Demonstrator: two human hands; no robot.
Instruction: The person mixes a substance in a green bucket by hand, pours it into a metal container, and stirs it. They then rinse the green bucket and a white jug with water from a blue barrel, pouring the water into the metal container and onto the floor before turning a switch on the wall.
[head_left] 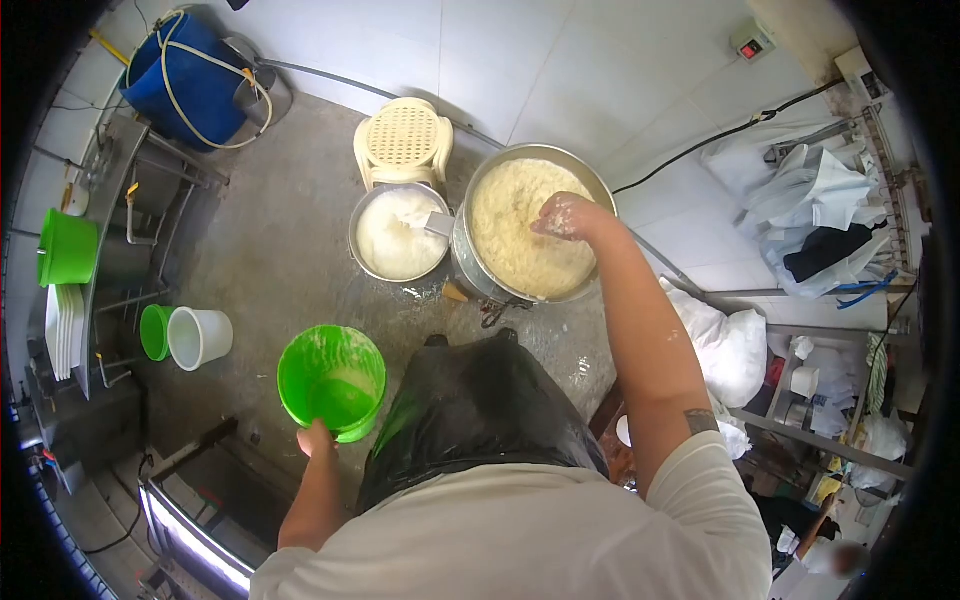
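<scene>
Where the grey concrete floor (pixel 260 230) meets the white tiled wall (pixel 560 80), a large metal bowl (pixel 585 170) is set, with a smaller metal basin (pixel 358 255) placed just beside it. Damp-looking patches and pale specks are scattered over the floor. The far corner is taken up by a blue barrel (pixel 195 80), over which a pale hose (pixel 170 85) is looped, and a cream plastic stool (pixel 402 137) with a perforated round seat is stood behind the basin. The large bowl is filled with a pale yellow, lumpy mixture (pixel 530 265); above its surface the right hand (pixel 562 217) is held, its fingers curled and coated with white residue, though whether anything is gripped cannot be told. In the basin, fine white powder (pixel 390 240) is heaped unevenly, and a flat grey scoop (pixel 438 225) is rested at its edge. By the left hand (pixel 316 438), the near rim of a glossy, round green bucket (pixel 300 370) is grasped; its inner wall is smeared with pale residue. A black, creased apron (pixel 480 420) is worn.
</scene>
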